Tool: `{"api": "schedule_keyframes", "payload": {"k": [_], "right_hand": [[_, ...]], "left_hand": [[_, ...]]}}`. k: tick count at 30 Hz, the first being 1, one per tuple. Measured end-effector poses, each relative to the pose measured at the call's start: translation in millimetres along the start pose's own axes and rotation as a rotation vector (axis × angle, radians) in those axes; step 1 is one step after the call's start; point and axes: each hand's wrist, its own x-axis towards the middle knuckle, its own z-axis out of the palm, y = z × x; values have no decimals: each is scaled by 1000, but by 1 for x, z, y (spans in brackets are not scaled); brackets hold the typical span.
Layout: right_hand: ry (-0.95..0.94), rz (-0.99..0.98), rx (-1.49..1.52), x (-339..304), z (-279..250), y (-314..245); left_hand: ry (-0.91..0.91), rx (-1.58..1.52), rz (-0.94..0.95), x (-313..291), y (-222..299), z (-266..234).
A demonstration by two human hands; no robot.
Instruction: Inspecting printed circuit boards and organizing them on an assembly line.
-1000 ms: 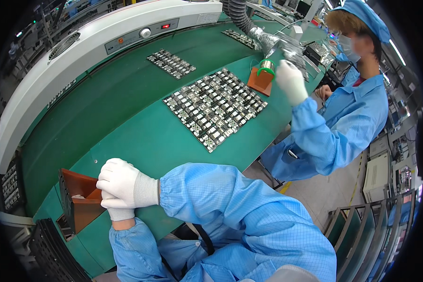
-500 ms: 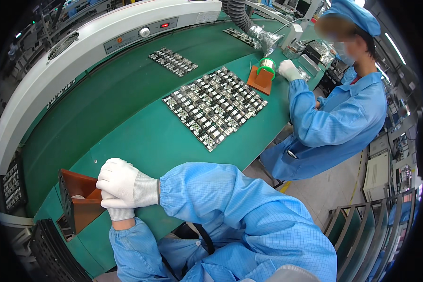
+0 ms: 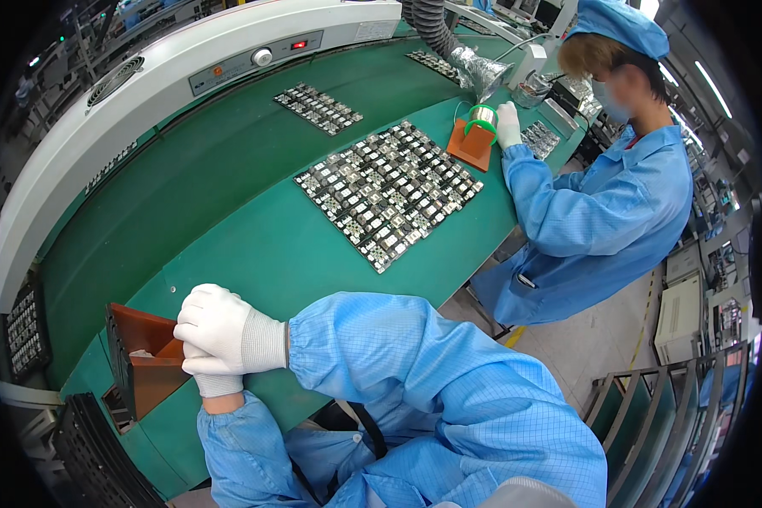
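At the near left of the green bench, my right hand [image 3: 218, 326] in a white glove is folded over my left hand [image 3: 210, 366], also gloved. The right fingers are curled. Most of the left hand lies underneath, its fingers hidden, so I cannot tell what is in them. Both hands are beside a reddish-brown angled holder [image 3: 155, 383] with a pale scrap in it, and the right fingers overlap its edge. Out beyond my hands, a large block of small circuit boards [image 3: 389, 195] lies flat in rows, with neither hand touching it.
A smaller board panel [image 3: 319, 108] lies farther back. A co-worker [image 3: 597, 199] sits at the right, one gloved hand near a green-rimmed wire spool [image 3: 482, 118] on a brown stand. A white hood [image 3: 144, 72] arches over the left side. Black trays [image 3: 102, 453] stand at lower left.
My hands have stayed in place. The co-worker's gloved hand has shifted left, close beside the spool, and the head has tipped lower. A board panel now shows beside that arm.
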Motion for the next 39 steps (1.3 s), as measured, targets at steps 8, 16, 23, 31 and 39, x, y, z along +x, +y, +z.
{"api": "schedule_keyframes", "payload": {"k": [8, 16, 23, 31, 39], "right_hand": [[-13, 7, 13, 0, 2, 1], [10, -4, 16, 0, 1, 1], [28, -10, 17, -2, 2, 1], [19, 2, 16, 0, -8, 0], [-14, -7, 28, -6, -6, 2]], "left_hand": [[-6, -9, -4, -1, 0, 0], [-8, -18, -20, -1, 7, -1], [13, 123, 56, 3, 6, 0], [78, 181, 118, 4, 0, 5], [11, -210, -19, 5, 22, 22]]}}
